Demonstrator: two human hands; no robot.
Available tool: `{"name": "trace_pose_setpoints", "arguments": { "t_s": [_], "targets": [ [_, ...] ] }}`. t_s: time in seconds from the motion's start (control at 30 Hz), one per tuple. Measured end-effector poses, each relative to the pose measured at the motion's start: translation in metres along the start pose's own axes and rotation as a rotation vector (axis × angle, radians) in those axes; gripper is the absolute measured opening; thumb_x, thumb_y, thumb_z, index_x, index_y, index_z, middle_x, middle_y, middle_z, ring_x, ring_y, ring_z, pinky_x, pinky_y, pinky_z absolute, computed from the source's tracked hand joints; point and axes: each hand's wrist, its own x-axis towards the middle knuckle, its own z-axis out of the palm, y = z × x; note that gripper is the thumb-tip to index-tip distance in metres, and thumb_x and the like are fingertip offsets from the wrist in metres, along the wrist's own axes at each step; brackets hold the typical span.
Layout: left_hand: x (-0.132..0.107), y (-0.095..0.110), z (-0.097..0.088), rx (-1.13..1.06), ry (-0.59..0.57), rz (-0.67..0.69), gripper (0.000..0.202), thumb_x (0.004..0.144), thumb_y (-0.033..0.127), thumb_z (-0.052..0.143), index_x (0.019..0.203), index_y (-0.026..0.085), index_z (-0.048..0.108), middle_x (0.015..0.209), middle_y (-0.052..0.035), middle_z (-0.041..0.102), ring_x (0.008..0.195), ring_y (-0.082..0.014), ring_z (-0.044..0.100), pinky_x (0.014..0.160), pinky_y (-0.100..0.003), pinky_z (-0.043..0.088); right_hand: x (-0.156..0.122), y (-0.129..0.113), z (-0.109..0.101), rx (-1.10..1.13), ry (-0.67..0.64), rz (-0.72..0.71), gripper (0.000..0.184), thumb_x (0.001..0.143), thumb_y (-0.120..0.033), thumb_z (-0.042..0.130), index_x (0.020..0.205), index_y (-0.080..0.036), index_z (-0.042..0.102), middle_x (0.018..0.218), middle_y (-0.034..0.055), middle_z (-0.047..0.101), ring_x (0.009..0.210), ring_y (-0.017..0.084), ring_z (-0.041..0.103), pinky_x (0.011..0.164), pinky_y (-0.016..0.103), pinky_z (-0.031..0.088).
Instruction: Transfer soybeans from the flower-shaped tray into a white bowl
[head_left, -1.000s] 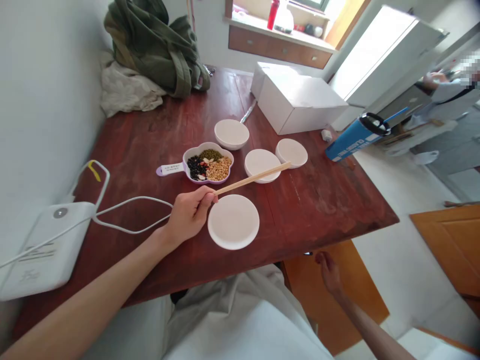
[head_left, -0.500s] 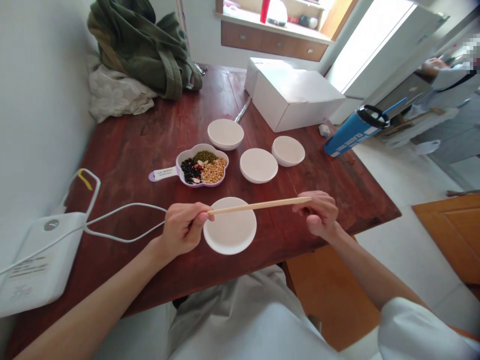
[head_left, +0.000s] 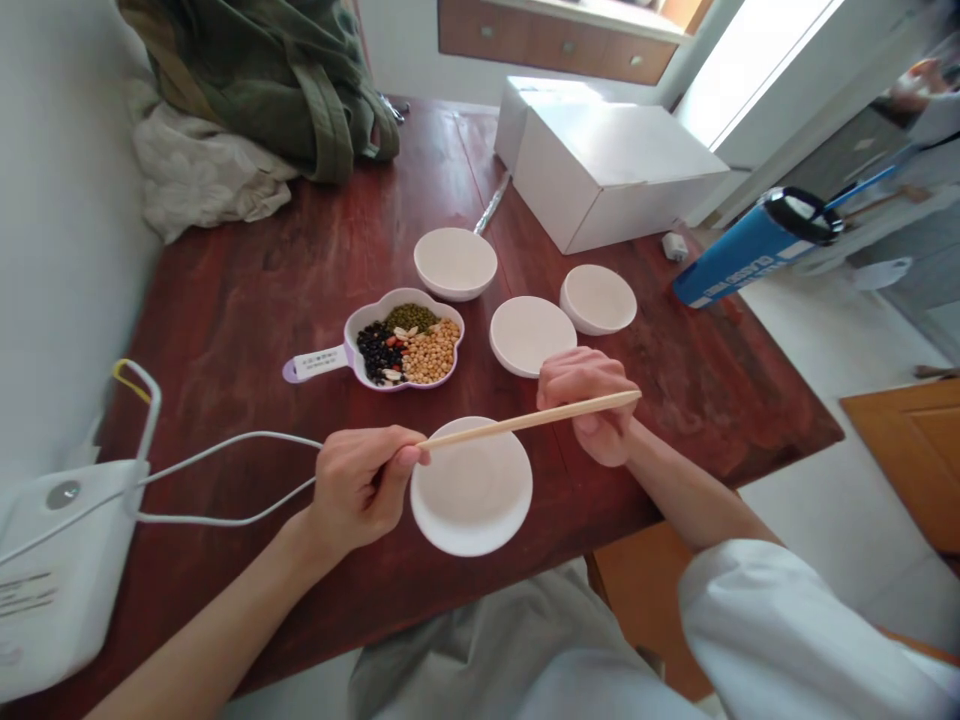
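- Dark red wooden table [head_left: 247, 270]: bears all items listed below.
- Green bag [head_left: 277, 80]: at the far left, on a pale patterned cloth [head_left: 206, 170].
- White box [head_left: 607, 160]: at the far side, right of the bag.
- White device [head_left: 67, 580]: at the near left corner, its looped cable [head_left: 262, 436] running toward the left hand.
- Blue tumbler [head_left: 750, 245]: at the right edge, straw in its lid.
- Left hand [head_left: 364, 490]: closed, thumb and fingers pinching one end of the chopsticks, just beside the plate.
- Right hand [head_left: 581, 378]: fingers curled, behind the sticks near their other end and close to the middle bowl. Whether it grips the sticks cannot be told.
- Flower-shaped dish [head_left: 369, 310]: beyond the left hand, handle pointing left; black, green and yellow beans in separate patches.
- White plate [head_left: 472, 500]: near the table's front edge, between the hands.
- Three white bowls: rear bowl [head_left: 455, 262], middle bowl [head_left: 531, 335], right bowl [head_left: 598, 298]; all beyond the plate.
- Wooden chopsticks [head_left: 510, 424]: close together, held across and above the plate, slanting up to the right.
- White cube [head_left: 674, 247]: between box and tumbler.
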Motion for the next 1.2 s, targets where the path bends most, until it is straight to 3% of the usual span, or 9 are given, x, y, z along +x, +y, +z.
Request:
{"name": "trace_pose_setpoints", "arguments": {
  "t_s": [0.1,0.27,0.47,0.6,0.73,0.83,0.93,1.07,1.2],
  "targets": [
    [0.0,-0.003,-0.001,-0.037,-0.041,-0.025,0.022,0.099,0.007,0.057,0.085,0.02,0.069,0.07,0.003,0.074,0.054,-0.0094,0.068,0.057,-0.02,0.048,-0.01,-0.002,0.003,0.019,0.065,0.047,0.038,0.104,-0.053,0.065,0.083,-0.022,0.067,0.054,-0.0043,0.049,0.041,0.012,0.044,0.046,0.028,0.032],
    [-0.003,-0.004,-0.003,-0.125,-0.096,-0.106,0.023,0.101,0.008,0.057,0.086,0.021,0.068,0.071,0.004,0.073,0.056,-0.009,0.069,0.059,-0.019,0.047,-0.014,0.001,0.004,0.038,0.138,0.175,0.045,0.112,-0.044,0.057,0.074,-0.021,0.063,0.053,-0.0033,0.048,0.042,0.011,0.043,0.047,0.028,0.031],
    [-0.005,-0.006,-0.003,-0.19,-0.126,-0.178,0.026,0.105,0.012,0.054,0.083,0.023,0.064,0.065,0.0046,0.065,0.051,-0.0092,0.062,0.056,-0.021,0.043,-0.011,0.005,0.006,0.001,0.128,0.169,0.045,0.112,-0.049,0.056,0.074,-0.024,0.057,0.053,-0.005,0.044,0.04,0.011,0.038,0.044,0.028,0.027],
    [-0.006,-0.008,-0.003,-0.187,-0.153,-0.196,0.028,0.106,0.015,0.053,0.081,0.023,0.062,0.062,0.004,0.064,0.05,-0.0102,0.062,0.055,-0.023,0.042,-0.015,0.002,0.007,-0.061,0.109,0.227,0.045,0.115,-0.042,0.046,0.075,-0.024,0.056,0.054,-0.0045,0.043,0.043,0.011,0.038,0.047,0.029,0.029],
    [-0.019,-0.009,-0.003,-0.173,-0.12,-0.223,0.029,0.109,0.019,0.052,0.087,0.024,0.07,0.067,0.0022,0.072,0.057,-0.0121,0.069,0.063,-0.024,0.049,-0.021,0.0,0.009,-0.048,0.093,0.275,0.046,0.116,-0.042,0.041,0.076,-0.024,0.055,0.055,-0.0047,0.044,0.044,0.011,0.039,0.05,0.03,0.031],
    [-0.028,-0.014,0.0,-0.075,-0.022,-0.243,0.024,0.11,0.025,0.056,0.096,0.024,0.076,0.079,-0.002,0.08,0.07,-0.016,0.076,0.072,-0.025,0.055,-0.026,0.001,0.01,-0.123,0.102,0.298,0.051,0.118,-0.045,0.038,0.074,-0.023,0.054,0.054,-0.0036,0.049,0.046,0.012,0.046,0.055,0.031,0.039],
    [-0.029,-0.016,0.003,-0.071,-0.024,-0.184,0.025,0.111,0.026,0.055,0.095,0.026,0.075,0.077,0.0017,0.08,0.066,-0.0138,0.075,0.072,-0.024,0.055,-0.029,-0.001,0.009,-0.188,0.146,0.322,0.052,0.118,-0.045,0.039,0.082,-0.022,0.068,0.055,-0.0009,0.061,0.05,0.014,0.06,0.06,0.031,0.05],
    [-0.026,-0.012,0.003,-0.078,-0.027,-0.205,0.022,0.11,0.026,0.058,0.099,0.028,0.077,0.08,0.0026,0.081,0.07,-0.0131,0.074,0.074,-0.021,0.055,-0.03,-0.007,0.011,-0.13,0.214,0.379,0.045,0.118,-0.046,0.045,0.117,-0.024,0.084,0.07,0.0026,0.075,0.045,0.012,0.065,0.046,0.024,0.05],
    [-0.033,-0.008,0.003,-0.085,0.028,-0.29,0.021,0.111,0.03,0.06,0.107,0.027,0.08,0.088,-0.001,0.082,0.08,-0.0148,0.075,0.078,-0.019,0.057,-0.034,-0.01,0.017,-0.028,0.295,0.4,0.045,0.116,-0.047,0.051,0.114,-0.023,0.088,0.086,0.0077,0.081,0.047,0.012,0.069,0.047,0.024,0.058]
  ]
}}
